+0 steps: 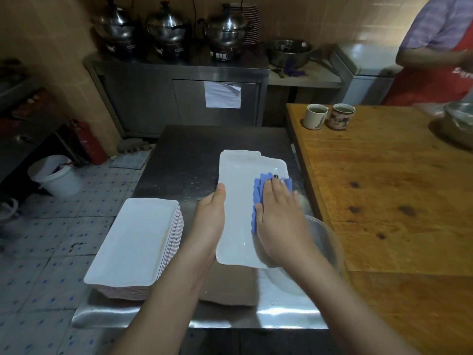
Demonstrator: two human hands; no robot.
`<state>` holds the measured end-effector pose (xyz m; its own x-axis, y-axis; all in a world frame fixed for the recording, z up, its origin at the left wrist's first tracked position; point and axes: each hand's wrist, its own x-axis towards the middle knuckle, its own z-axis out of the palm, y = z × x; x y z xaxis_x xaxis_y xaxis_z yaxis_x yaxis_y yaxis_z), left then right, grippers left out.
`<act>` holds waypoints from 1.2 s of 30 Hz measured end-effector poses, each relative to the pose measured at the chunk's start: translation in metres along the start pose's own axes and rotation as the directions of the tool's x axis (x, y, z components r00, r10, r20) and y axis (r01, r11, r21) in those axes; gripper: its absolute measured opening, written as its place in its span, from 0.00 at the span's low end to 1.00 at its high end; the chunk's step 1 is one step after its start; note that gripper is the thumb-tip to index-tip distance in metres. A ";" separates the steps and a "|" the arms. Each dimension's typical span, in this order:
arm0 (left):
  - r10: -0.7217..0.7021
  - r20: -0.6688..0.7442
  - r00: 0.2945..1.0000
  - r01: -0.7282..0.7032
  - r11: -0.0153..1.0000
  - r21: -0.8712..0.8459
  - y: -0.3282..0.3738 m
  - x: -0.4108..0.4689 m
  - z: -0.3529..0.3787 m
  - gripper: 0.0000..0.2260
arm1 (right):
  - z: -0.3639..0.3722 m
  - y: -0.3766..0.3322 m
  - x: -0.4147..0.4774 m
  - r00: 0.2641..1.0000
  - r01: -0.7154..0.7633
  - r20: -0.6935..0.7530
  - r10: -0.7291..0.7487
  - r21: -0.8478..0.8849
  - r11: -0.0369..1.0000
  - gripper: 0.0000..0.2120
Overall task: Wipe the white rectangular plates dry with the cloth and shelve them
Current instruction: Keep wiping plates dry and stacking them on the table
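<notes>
A white rectangular plate (pixel 239 213) is held above the steel table (pixel 184 155), over another white plate (pixel 240 156) whose far end shows beyond it. My left hand (pixel 211 216) grips the plate's left edge, thumb on top. My right hand (pixel 277 216) presses a blue cloth (pixel 258 187) flat onto the plate's right half, fingers straight. A stack of several white rectangular plates (pixel 135 239) sits at the table's front left.
A clear glass bowl (pixel 325 242) sits under my right forearm at the table's right edge. A wooden table (pixel 389 188) on the right carries two mugs (pixel 329 116). A person in a red apron (pixel 440 55) stands at the far right. A white bucket (pixel 55 175) stands on the floor.
</notes>
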<state>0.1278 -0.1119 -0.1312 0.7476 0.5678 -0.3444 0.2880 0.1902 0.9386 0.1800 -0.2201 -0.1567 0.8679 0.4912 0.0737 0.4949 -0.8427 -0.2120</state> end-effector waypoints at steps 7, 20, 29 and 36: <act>-0.044 -0.044 0.998 0.044 0.999 0.011 -0.004 0.008 -0.001 0.19 | 0.017 -0.005 0.013 0.994 0.096 0.049 -0.101 0.099 0.990 0.26; 0.045 -0.054 0.997 -0.045 0.999 0.006 -0.002 0.010 0.000 0.15 | -0.002 -0.043 0.006 0.974 0.184 0.063 -0.217 0.338 0.923 0.28; -0.040 -0.088 0.995 0.039 0.999 -0.008 0.003 0.014 -0.007 0.18 | -0.011 -0.039 -0.026 0.927 0.272 0.196 -0.319 0.236 0.933 0.28; -0.032 -0.083 0.996 0.037 0.998 0.060 0.007 0.014 -0.012 0.18 | -0.004 0.001 -0.023 0.963 0.192 0.188 -0.194 0.031 0.981 0.25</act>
<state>0.1330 -0.0931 -0.1290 0.6858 0.6258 -0.3716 0.3510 0.1630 0.9221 0.1606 -0.2333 -0.1551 0.7316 0.6780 -0.0714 0.6506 -0.7256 -0.2242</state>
